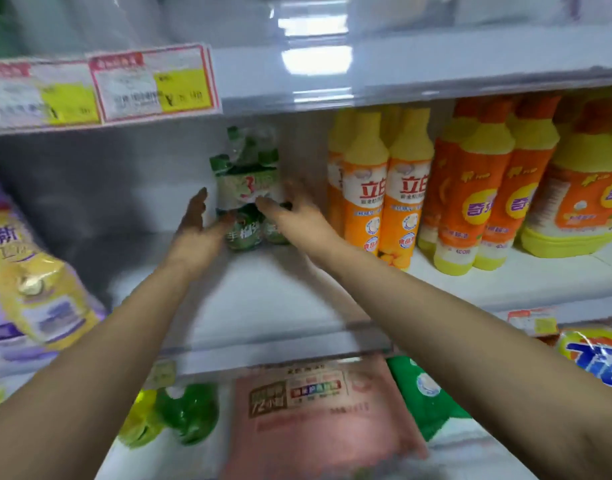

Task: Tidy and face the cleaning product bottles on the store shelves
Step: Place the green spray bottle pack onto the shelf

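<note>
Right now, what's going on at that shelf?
A person reaches both arms into the middle shelf. The left hand is open beside a wrapped pack of green bottles standing far back. The right hand is at the pack's other side, thumb across its front. Blur hides whether it grips. Orange and yellow bottles stand in rows to the right.

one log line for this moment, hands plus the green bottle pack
left hand: open, left of green bottle pack | right hand: open, at its right side | contact: unclear, blurred | pack: upright, deep on shelf
</note>
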A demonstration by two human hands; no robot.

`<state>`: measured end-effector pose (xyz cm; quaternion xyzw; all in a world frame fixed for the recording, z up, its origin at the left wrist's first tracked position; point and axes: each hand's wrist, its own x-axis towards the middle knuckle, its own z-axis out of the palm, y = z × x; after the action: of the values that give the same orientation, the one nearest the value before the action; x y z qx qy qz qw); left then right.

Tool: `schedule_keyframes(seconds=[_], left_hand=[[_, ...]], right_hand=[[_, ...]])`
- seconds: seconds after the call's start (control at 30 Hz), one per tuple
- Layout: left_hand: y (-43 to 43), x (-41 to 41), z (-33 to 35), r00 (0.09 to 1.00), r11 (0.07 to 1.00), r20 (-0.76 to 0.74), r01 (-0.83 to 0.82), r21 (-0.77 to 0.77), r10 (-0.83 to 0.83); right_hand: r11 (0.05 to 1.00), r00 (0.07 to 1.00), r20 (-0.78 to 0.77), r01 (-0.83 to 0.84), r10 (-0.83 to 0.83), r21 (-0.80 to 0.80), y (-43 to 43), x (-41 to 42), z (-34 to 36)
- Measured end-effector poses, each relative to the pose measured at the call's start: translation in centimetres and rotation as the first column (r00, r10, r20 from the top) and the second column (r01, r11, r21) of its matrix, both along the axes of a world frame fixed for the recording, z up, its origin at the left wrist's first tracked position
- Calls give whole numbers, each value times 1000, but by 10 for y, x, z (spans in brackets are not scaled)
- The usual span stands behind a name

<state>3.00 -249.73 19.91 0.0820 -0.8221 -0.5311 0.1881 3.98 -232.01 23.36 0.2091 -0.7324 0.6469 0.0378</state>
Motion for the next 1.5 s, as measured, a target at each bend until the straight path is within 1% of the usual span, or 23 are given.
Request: schedule_keyframes(seconds=[0.07, 0.13, 0.2, 0.23, 0.3, 0.37, 0.43, 0.47, 0.57, 0.6, 0.7, 0.8, 0.87, 0.93, 1.0, 1.1, 1.2, 1.27, 1.3, 1.37, 1.43, 1.5], left_hand=[[-3, -20, 4, 997, 998, 52, 56, 0, -56], [-3, -32, 4, 994, 995, 48, 99, 27, -101], [-2, -32, 3, 995, 994, -21, 103, 23, -102], [-3, -31, 1, 994, 996, -66, 90, -12, -91], [-5, -27, -5, 985, 996, -158, 68, -58, -76], [-7, -20, -11, 978, 999, -203, 41, -27, -46], [-8, -7, -15, 972, 1000, -233, 15, -24, -20], [-9, 0, -17, 968, 999, -250, 25, -25, -31], [-3, 30, -18, 950, 994, -296, 111, 7, -104], [1, 41, -17, 941, 992, -317, 127, -3, -122], [10, 68, -10, 912, 991, -389, 108, -76, -129], [14, 93, -2, 872, 985, -473, 58, -162, -129], [20, 111, 4, 856, 978, -494, 55, -202, -150], [34, 132, 8, 849, 971, -494, 83, -222, -186], [47, 147, 9, 860, 965, -451, 162, -207, -241], [86, 166, 4, 881, 956, -371, 263, -130, -293], [130, 175, 1, 883, 958, -378, 287, -32, -277], [160, 178, -2, 894, 940, -356, 327, 100, -273], [174, 179, -3, 904, 922, -321, 349, 167, -283], [205, 181, -2, 921, 881, -222, 376, 287, -320], [235, 184, 1, 919, 838, -114, 391, 380, -377], [260, 185, 4, 888, 798, 16, 406, 446, -460]], right_hand=[[993, 994, -17, 106, -105, 53, -17, -30, 3], [990, 991, -5, 134, -134, 44, -32, -52, 3], [981, 983, -41, 182, -180, 70, -40, -65, -4], [967, 973, -96, 220, -209, 125, -39, -68, -8], [934, 962, -151, 261, -229, 242, -33, -68, -14], [906, 946, -210, 302, -247, 297, -27, -65, -21], [907, 930, -270, 323, -250, 271, -25, -53, -26], [920, 925, -291, 316, -245, 230, -23, -47, -31], [938, 897, -356, 325, -263, 125, -11, -21, -42], [940, 881, -381, 332, -281, 73, -5, -11, -43], [946, 834, -459, 321, -306, -47, 10, 15, -39], [961, 839, -471, 256, -273, -100, 22, 39, -27], [963, 839, -474, 238, -268, -124, 34, 58, -18], [963, 852, -450, 215, -265, -161, 55, 78, -14], [962, 879, -401, 194, -257, -190, 72, 90, -9], [965, 918, -332, 154, -219, -211, 115, 112, -6], [977, 939, -270, 191, -211, -99, 159, 124, -2], [983, 960, -211, 177, -183, -51, 193, 129, 0], [989, 975, -167, 143, -147, -38, 210, 131, -1], [1000, 999, -40, -5, 5, -5, 244, 140, -8], [985, 976, 142, -153, 162, -75, 271, 148, -22], [977, 953, 249, -136, 174, -165, 294, 156, -34]])
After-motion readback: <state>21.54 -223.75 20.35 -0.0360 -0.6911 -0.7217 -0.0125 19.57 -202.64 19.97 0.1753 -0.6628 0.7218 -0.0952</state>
